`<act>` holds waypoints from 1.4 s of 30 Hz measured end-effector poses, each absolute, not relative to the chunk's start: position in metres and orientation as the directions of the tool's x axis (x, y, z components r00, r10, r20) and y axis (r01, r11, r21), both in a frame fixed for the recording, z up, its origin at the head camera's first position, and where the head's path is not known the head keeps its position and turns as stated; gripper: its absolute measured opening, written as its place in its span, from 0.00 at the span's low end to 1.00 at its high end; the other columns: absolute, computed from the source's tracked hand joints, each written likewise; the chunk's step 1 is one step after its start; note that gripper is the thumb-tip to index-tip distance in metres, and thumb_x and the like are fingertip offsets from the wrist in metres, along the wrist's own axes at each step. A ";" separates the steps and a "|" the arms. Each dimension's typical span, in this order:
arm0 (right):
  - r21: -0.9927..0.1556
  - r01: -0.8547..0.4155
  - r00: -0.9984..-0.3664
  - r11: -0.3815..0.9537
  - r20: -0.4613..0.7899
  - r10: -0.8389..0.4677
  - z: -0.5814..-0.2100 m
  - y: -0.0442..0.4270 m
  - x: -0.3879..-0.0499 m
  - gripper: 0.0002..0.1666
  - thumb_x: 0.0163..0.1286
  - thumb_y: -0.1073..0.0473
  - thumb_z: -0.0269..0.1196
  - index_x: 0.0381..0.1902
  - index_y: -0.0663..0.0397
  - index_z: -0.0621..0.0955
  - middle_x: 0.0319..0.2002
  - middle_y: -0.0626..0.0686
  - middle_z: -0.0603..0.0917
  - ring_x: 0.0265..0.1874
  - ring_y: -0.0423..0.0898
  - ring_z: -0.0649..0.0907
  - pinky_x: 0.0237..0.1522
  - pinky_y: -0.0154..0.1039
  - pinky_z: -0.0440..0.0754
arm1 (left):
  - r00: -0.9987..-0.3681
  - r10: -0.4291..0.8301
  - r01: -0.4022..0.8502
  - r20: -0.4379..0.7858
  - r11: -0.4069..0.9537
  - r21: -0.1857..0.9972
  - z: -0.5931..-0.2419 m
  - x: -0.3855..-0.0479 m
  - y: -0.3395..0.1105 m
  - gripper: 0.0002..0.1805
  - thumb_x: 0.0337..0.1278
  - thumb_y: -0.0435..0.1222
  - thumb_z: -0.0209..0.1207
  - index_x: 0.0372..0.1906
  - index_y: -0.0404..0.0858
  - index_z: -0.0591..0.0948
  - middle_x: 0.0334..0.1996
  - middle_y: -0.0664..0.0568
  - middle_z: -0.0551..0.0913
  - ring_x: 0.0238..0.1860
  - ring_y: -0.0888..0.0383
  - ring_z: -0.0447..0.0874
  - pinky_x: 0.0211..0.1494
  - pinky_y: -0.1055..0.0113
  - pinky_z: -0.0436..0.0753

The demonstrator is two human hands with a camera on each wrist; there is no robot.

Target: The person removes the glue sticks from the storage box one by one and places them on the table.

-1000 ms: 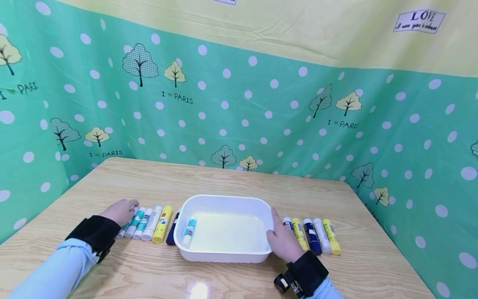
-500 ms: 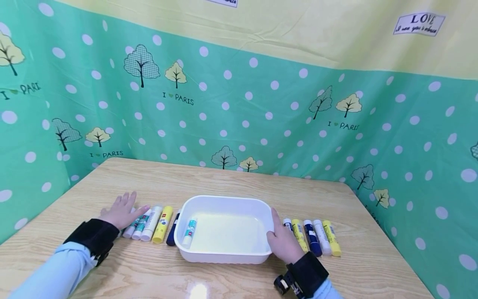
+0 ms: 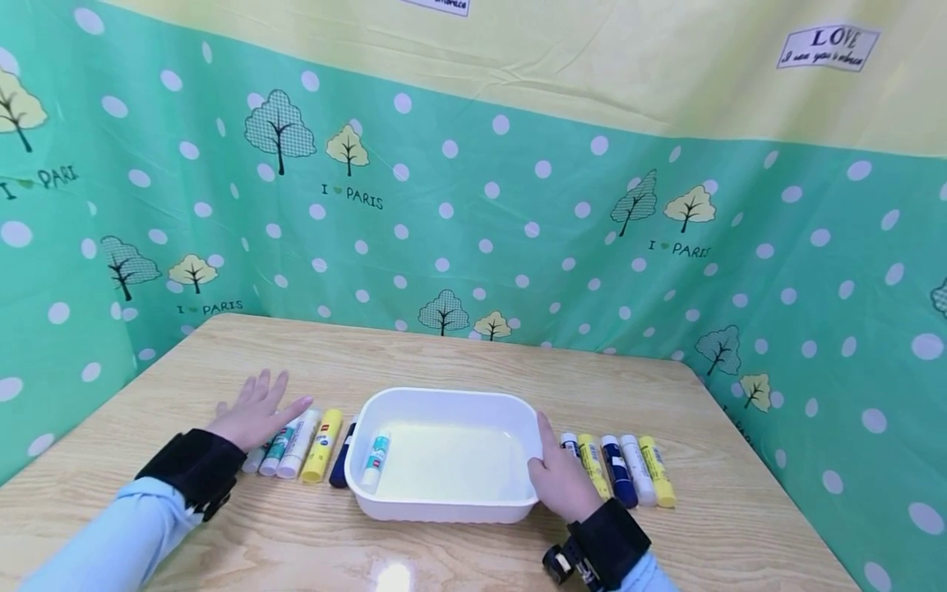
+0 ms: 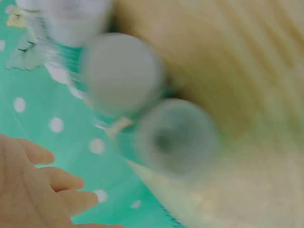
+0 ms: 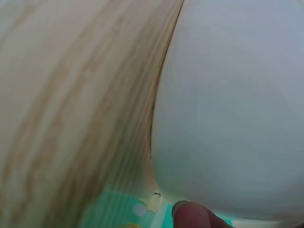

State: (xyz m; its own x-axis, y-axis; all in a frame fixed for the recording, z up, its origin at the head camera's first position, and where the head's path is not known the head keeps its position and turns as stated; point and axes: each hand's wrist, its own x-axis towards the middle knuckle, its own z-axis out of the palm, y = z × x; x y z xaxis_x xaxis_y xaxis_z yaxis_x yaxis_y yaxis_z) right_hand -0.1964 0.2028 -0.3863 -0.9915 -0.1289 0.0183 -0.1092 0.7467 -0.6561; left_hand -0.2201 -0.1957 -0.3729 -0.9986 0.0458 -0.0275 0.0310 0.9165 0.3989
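Note:
My left hand [image 3: 255, 419] is spread flat over the left end of a row of glue sticks, holding nothing. Teal-and-white glue sticks [image 3: 279, 448] lie partly under it, then a white glue stick [image 3: 299, 444], a yellow glue stick [image 3: 321, 446] and a dark blue glue stick [image 3: 342, 460]. The left wrist view shows blurred round glue stick ends [image 4: 123, 73] beside the spread fingers [image 4: 66, 183]. With its thumb over the rim, my right hand [image 3: 564, 477] grips the right side of a white plastic basin [image 3: 451, 509]. One teal glue stick [image 3: 376, 460] leans inside the basin, at its left.
Right of the basin lies another row of glue sticks, with yellow [image 3: 657, 470], white [image 3: 639, 469] and dark blue [image 3: 619, 470] ones; my right hand partly covers the row. A green patterned cloth [image 3: 473, 230] hangs behind the wooden table [image 3: 459, 559].
My left hand's fingers were curled at the row's left end; they have spread out, and the hand has shifted slightly right over the glue sticks. The right hand and basin have stayed put.

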 end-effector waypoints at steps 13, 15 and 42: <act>-0.677 -0.101 -0.992 0.729 0.016 -0.123 -0.387 0.205 -0.196 0.37 0.61 0.64 0.42 0.66 0.53 0.42 0.56 0.68 0.66 0.19 0.43 0.75 0.20 0.35 0.70 | -0.939 0.300 0.341 0.170 0.879 0.333 -0.326 -0.203 -0.093 0.41 0.54 0.61 0.32 0.66 0.40 0.45 0.65 0.38 0.43 0.65 0.40 0.38 0.57 0.36 0.40; -0.680 -0.099 -0.993 0.727 0.016 -0.120 -0.387 0.205 -0.196 0.37 0.60 0.64 0.42 0.66 0.53 0.43 0.56 0.68 0.66 0.19 0.43 0.75 0.20 0.35 0.70 | -0.926 0.328 0.374 0.188 0.871 0.318 -0.318 -0.201 -0.077 0.40 0.53 0.62 0.32 0.66 0.42 0.45 0.66 0.41 0.45 0.66 0.43 0.39 0.58 0.37 0.42; -0.667 -0.116 -0.991 0.736 0.028 -0.130 -0.390 0.203 -0.197 0.37 0.61 0.64 0.42 0.66 0.54 0.44 0.57 0.67 0.65 0.28 0.45 0.77 0.21 0.34 0.70 | -0.969 0.226 0.208 -0.096 0.963 0.173 -0.314 -0.199 -0.024 0.06 0.38 0.37 0.58 0.19 0.38 0.75 0.18 0.52 0.73 0.22 0.57 0.68 0.29 0.65 0.69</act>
State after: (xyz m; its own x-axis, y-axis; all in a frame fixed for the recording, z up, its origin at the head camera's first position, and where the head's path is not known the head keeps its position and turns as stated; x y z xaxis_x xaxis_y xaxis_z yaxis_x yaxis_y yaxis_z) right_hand -0.1970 0.2026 -0.3900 -0.9911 -0.1304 0.0280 -0.1157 0.7357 -0.6674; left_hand -0.1991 -0.0240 -0.3143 -0.9693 0.2264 -0.0956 0.2078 0.9628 0.1729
